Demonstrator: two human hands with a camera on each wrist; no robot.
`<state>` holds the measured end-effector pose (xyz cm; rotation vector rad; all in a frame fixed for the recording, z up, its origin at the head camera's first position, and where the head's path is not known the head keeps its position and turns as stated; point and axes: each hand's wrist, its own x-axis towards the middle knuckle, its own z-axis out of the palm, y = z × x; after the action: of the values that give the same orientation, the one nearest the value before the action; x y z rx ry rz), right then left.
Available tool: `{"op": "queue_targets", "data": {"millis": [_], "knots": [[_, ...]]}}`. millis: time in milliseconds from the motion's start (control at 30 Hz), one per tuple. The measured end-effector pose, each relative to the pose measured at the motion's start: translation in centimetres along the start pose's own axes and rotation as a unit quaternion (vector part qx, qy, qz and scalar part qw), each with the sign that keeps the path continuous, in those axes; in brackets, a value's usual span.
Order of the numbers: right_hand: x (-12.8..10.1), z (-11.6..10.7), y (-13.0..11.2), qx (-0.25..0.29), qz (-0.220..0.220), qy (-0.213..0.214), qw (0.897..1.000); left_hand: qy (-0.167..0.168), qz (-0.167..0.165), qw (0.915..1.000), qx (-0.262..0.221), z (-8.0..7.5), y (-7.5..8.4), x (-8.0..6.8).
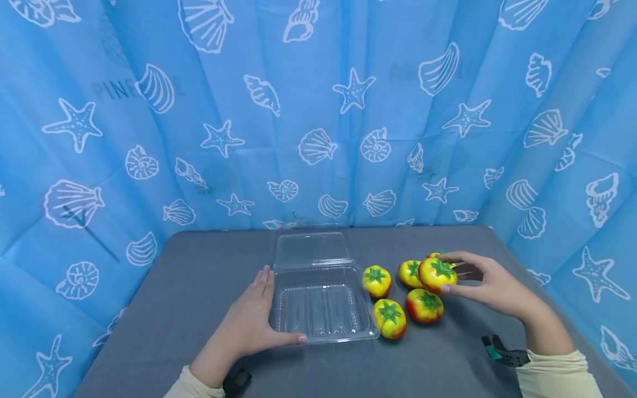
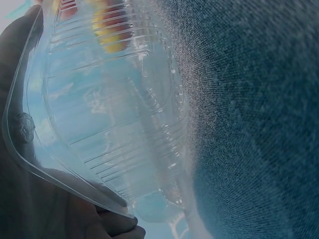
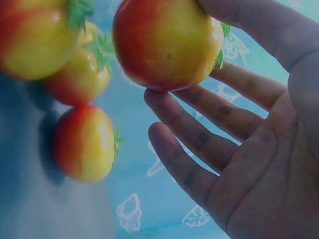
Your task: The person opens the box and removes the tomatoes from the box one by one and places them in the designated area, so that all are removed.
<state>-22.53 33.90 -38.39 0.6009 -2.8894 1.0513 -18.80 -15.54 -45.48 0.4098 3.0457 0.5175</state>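
Observation:
A clear plastic clamshell box (image 1: 323,333) lies on the table with its lid laid back. My left hand (image 1: 251,318) rests against the box's left side, fingers straight along the edge and thumb on the front rim. In the left wrist view the hand lies outside the clear wall. Between thumb and fingers, my right hand (image 1: 497,284) pinches a yellow-and-red tomato (image 3: 167,45) with a green star-shaped top, held above the other tomatoes. Beneath and beside it lie more tomatoes, one in front (image 1: 423,310) and one behind partly hidden. Two tomatoes (image 1: 376,284) sit by the box's right side.
A grey cloth covers the table (image 1: 164,309). Blue curtains (image 1: 308,182) with white shell and starfish prints stand behind and on both sides. The open lid (image 1: 312,250) lies toward the back edge of the table.

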Motion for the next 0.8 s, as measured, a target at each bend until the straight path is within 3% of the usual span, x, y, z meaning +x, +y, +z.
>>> {"op": "queue_targets", "data": {"millis": [333, 800], "knots": [[-0.1, -0.6, 1.0, 0.002, 0.017, -0.01, 1.0, 0.004, 0.003, 1.0, 0.003, 0.0, 0.1, -0.1], [-0.8, -1.4, 2.4, 0.011, 0.007, -0.031, 0.999, 0.005, 0.005, 0.9999, 0.008, 0.0, 0.1, -0.1]]}}
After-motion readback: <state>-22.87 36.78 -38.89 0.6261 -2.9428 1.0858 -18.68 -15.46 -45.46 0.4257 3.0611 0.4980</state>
